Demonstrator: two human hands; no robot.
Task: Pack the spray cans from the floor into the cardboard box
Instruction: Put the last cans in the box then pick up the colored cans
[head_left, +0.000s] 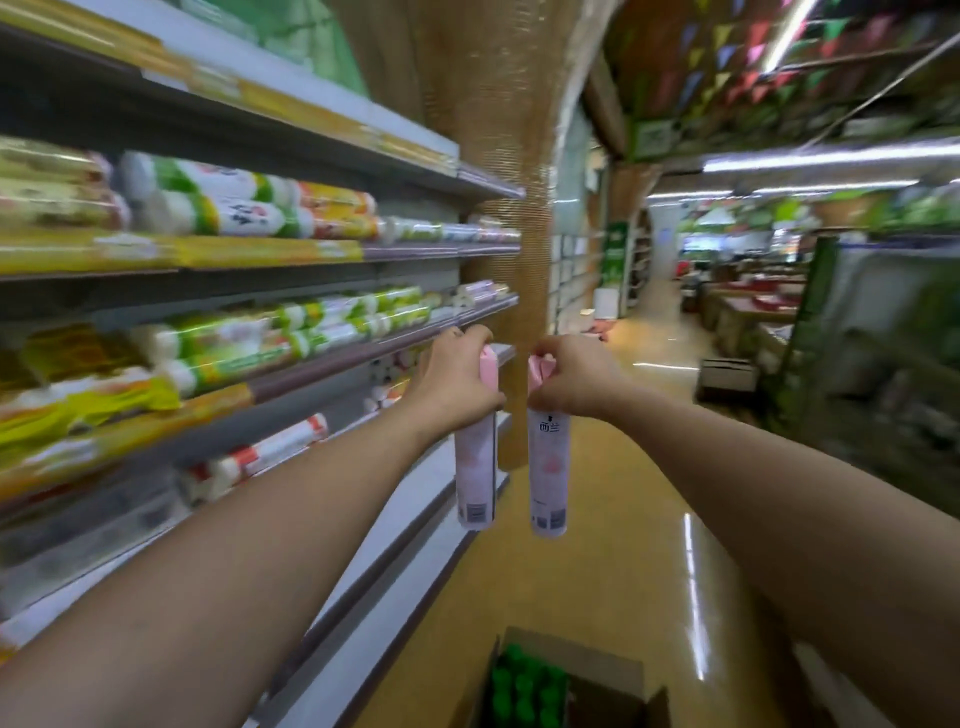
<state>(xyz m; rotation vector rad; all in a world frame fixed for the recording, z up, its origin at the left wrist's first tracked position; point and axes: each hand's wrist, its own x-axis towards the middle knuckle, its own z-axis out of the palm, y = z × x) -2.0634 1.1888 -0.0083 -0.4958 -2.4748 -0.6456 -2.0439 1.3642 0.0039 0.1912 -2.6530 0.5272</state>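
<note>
Both arms are stretched forward, each hand carrying a spray can by its pink cap. My left hand (453, 382) grips the top of a white-and-pink spray can (476, 470) that hangs upright. Close beside it, my right hand (569, 375) holds the cap of a second pink spray can (548, 478), also hanging upright. The two cans are almost side by side, high above the floor. At the bottom edge an open cardboard box (608, 675) stands on the floor, with several green-capped cans (524, 686) in its left part.
Store shelving (234, 322) stocked with rolled packages runs along the left. A brown textured pillar (498, 156) rises ahead. The yellowish aisle floor (613, 545) stretches forward; display stands and another box (727, 374) are at the right. The view is motion-blurred.
</note>
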